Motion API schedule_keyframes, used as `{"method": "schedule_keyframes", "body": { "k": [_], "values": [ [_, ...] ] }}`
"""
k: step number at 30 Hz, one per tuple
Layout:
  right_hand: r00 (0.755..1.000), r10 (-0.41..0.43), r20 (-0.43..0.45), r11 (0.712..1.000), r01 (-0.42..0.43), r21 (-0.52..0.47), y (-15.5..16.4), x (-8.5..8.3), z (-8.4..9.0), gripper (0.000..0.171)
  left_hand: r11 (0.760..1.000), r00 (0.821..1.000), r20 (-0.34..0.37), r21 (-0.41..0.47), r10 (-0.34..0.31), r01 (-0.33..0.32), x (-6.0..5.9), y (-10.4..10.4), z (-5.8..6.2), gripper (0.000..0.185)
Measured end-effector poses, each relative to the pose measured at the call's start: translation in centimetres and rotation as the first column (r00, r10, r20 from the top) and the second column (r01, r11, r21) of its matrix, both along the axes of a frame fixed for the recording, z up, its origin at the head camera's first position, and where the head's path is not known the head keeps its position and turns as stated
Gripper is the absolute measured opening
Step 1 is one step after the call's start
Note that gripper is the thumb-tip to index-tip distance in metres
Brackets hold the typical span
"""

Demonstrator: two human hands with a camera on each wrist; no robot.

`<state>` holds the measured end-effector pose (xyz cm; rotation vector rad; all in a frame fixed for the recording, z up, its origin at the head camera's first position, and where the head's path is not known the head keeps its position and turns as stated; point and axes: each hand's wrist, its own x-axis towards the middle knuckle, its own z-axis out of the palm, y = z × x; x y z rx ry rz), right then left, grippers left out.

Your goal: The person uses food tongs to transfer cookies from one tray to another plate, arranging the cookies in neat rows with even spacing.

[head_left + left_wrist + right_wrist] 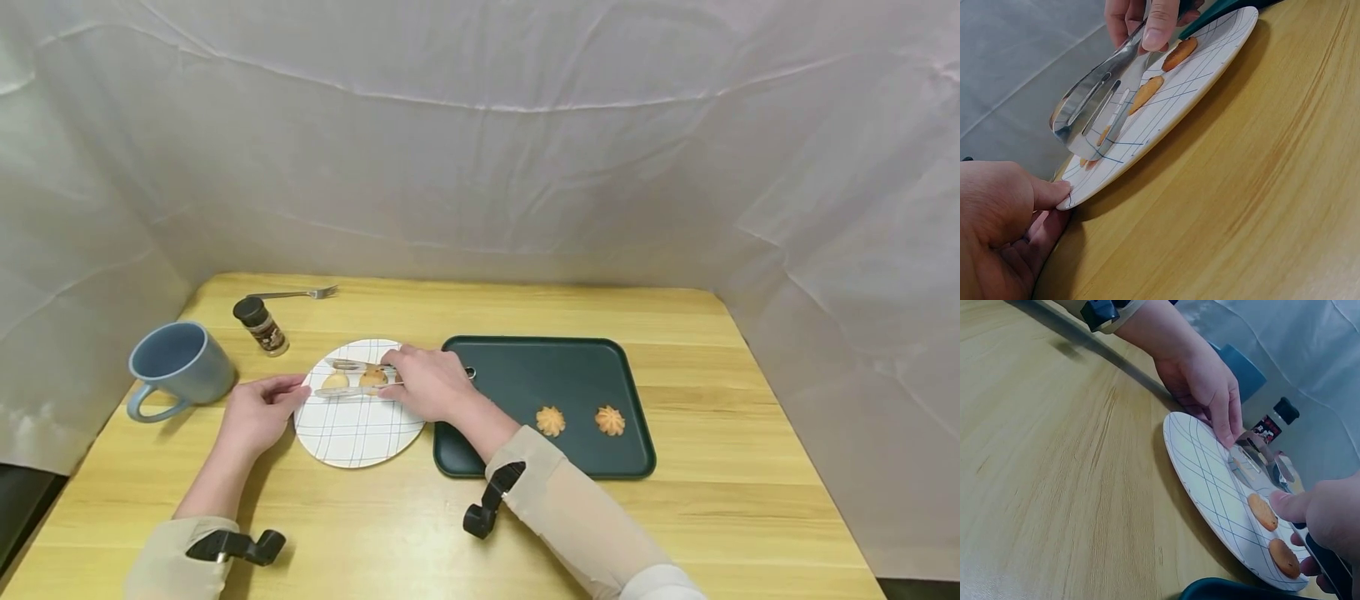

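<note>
My left hand point(258, 414) pinches the left rim of a round white plate point(360, 429) with a blue grid pattern, thumb on top and fingers beneath. Metal tongs point(1094, 106) with slotted heads are in my right hand point(431, 383), their arms spread and reaching leftward low over the plate. Three cookies lie in a row across it: a pale cookie point(335, 381) between the tong heads, a browner cookie point(372, 379) in the middle, and another cookie point(1284, 558) at the right, partly hidden by my right fingers in the head view.
Right of the plate is a dark green tray point(540, 367) bearing two flower-shaped cookies point(551, 421). A blue mug point(191, 367) stands at the left, near a black-capped spice jar point(262, 325). A fork point(296, 293) lies at the back. Pale cloth point(480, 167) hangs behind the table.
</note>
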<state>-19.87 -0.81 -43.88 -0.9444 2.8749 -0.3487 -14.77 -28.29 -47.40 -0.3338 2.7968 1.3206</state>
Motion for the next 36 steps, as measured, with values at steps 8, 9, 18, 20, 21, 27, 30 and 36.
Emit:
{"method": "schedule_keyframes", "body": {
  "k": [8, 9, 18, 20, 21, 27, 30, 36],
  "values": [
    [1.0, -0.001, 0.017, 1.0, 0.001, -0.018, 0.6, 0.5, 0.7, 0.051, 1.0, 1.0, -0.007, -0.001, -0.008, 0.008, -0.1, -0.2, -0.1, 0.042],
    [1.0, -0.001, 0.017, 1.0, 0.001, -0.021, 0.7, 0.6, 0.9, 0.051, 1.0, 1.0, -0.008, -0.002, -0.007, 0.007, -0.1, -0.3, -0.1, 0.042],
    [0.999, 0.018, 0.03, 0.996, -0.015, -0.09, 2.7, 1.6, 2.3, 0.052, 1.0, 1.0, -0.01, -0.008, 0.001, -0.001, 0.1, -0.7, -0.2, 0.043],
    [0.999, 0.023, 0.03, 0.995, -0.02, -0.101, 3.4, 1.8, 2.5, 0.052, 1.0, 1.0, -0.009, -0.014, 0.007, -0.007, 0.1, -0.7, -0.1, 0.042],
    [0.999, 0.026, 0.03, 0.994, -0.022, -0.105, 3.8, 1.9, 2.6, 0.052, 1.0, 1.0, -0.01, -0.017, 0.009, -0.009, 0.2, -0.8, -0.1, 0.042],
    [1.0, 0.025, 0.018, 0.99, -0.022, -0.136, 6.6, 2.4, 3.0, 0.053, 1.0, 1.0, -0.017, -0.01, 0.016, -0.016, 0.3, -0.8, 0.0, 0.042],
    [1.0, 0.012, 0.016, 0.987, -0.01, -0.162, 8.2, 2.6, 3.3, 0.053, 1.0, 1.0, -0.017, -0.016, 0.018, -0.018, 0.3, -1.0, 0.0, 0.042],
    [0.999, -0.039, 0.001, 0.982, 0.039, -0.186, 11.0, 3.2, 3.4, 0.052, 1.0, 1.0, -0.014, -0.027, 0.008, -0.009, 0.2, -1.0, -0.1, 0.042]
  ]
}}
